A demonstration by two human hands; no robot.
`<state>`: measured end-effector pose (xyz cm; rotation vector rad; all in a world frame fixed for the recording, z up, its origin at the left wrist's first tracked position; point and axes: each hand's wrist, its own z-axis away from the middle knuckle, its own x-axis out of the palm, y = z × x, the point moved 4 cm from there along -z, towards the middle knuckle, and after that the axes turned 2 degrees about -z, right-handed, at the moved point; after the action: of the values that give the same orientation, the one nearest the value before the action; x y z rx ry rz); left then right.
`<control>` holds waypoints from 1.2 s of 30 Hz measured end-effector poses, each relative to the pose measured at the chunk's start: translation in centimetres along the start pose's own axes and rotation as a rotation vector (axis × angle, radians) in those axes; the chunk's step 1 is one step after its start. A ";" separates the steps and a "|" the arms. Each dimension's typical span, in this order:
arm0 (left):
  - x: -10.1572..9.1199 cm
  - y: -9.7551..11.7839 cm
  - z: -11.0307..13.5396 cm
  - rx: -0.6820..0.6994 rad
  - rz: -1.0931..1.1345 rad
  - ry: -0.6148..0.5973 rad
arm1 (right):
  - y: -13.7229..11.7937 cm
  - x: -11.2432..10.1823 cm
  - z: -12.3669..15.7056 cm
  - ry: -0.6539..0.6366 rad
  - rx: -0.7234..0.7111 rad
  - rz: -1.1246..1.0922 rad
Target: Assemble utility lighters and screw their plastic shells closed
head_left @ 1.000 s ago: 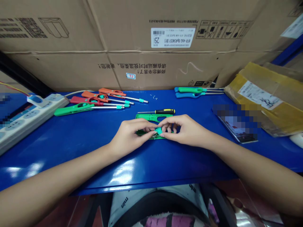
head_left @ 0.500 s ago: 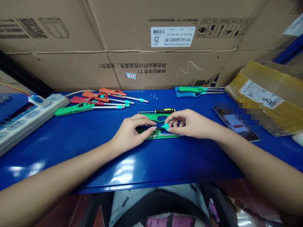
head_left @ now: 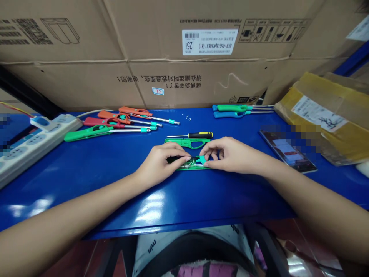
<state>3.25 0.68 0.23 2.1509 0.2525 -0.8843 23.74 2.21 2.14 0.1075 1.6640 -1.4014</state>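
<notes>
On the blue table lies an opened green lighter half (head_left: 190, 167) with thin white wires and small inner parts showing. My left hand (head_left: 158, 158) is closed at its left end, thumb and fingertips pinching a dark inner part (head_left: 195, 158). My right hand (head_left: 226, 154) pinches a small teal trigger piece (head_left: 202, 160) against the dark part, over the housing. Just behind lies the other green lighter half (head_left: 187, 143), with its oval finger hole. A screwdriver (head_left: 200, 135) with a black and yellow handle rests behind that half. Fingers partly hide the inner parts.
Several red, orange and green lighters (head_left: 121, 121) lie at the back left, beside a white power strip (head_left: 40, 140). Blue and green lighters (head_left: 233, 110) lie at the back right. A phone (head_left: 288, 151) and a taped parcel (head_left: 323, 115) are at the right; a large carton (head_left: 161, 46) stands behind.
My right hand has brought the teal trigger piece down and left against the dark part. My left fingertips have closed together on the dark part.
</notes>
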 end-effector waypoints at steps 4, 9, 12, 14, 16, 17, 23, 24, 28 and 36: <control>-0.1 0.1 0.1 0.002 0.002 0.011 | 0.0 0.4 -0.1 0.003 0.034 -0.029; -0.2 0.2 0.2 0.011 0.013 0.014 | 0.0 1.0 -0.2 0.033 0.039 -0.102; -0.2 0.2 0.2 0.012 0.015 0.018 | -0.1 1.3 -0.1 0.024 0.049 -0.121; -0.1 0.2 0.2 0.016 0.020 0.018 | -0.2 1.4 -0.1 0.014 0.055 -0.134; -0.1 0.2 0.2 0.014 0.026 0.023 | -0.3 1.4 0.0 0.022 0.053 -0.142; -0.1 0.2 0.2 0.011 0.030 0.027 | -0.3 1.3 0.0 0.032 0.050 -0.144; -0.2 0.1 0.2 -0.005 0.058 0.025 | -0.4 1.3 0.1 0.024 0.021 -0.124; -0.2 0.1 0.2 -0.006 0.061 0.018 | -0.4 1.3 0.1 0.016 0.019 -0.122; -0.1 0.0 0.2 -0.005 0.053 0.000 | -0.5 1.3 0.0 0.026 0.015 -0.126; 0.0 0.9 0.3 0.082 -0.075 -0.096 | -0.4 1.2 0.1 0.016 0.049 -0.121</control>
<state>3.47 -0.18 0.61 2.1789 0.2538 -1.0550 22.82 1.43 1.61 0.0460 1.6728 -1.5363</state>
